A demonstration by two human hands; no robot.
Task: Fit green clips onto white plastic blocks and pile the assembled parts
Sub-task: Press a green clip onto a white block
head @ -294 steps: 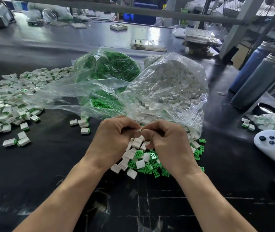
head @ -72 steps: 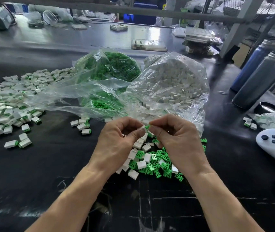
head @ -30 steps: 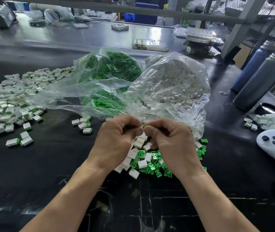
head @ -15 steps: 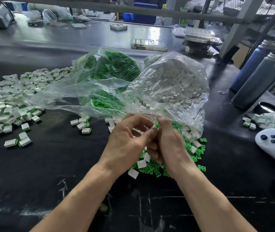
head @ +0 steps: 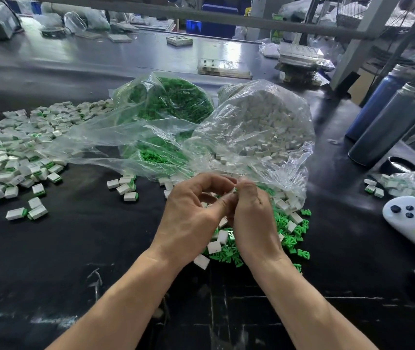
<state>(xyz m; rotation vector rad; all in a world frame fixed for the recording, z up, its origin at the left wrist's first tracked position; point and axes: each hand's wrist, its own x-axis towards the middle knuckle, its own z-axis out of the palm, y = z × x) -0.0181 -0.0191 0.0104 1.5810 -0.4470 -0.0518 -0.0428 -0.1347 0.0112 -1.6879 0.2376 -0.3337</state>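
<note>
Centrally, left hand (head: 191, 218) and right hand (head: 254, 218) meet, fingers (head: 245, 184) pinched together on a small, mostly hidden part. Loose green clips (head: 226, 253) and white blocks (head: 214, 246) beneath; assembled pile (head: 12, 152) at 9 o'clock on the counter (head: 75, 248).

Two hands (head: 193, 218) were at work. Two clear bags (head: 251, 127) lay open, two metal flasks (head: 393, 122) stood together, and one white controller (head: 410, 221) lay nearby.

Whatever the left hand (head: 191, 218) and right hand (head: 254, 218) pinch together is hidden behind their fingers.
</note>
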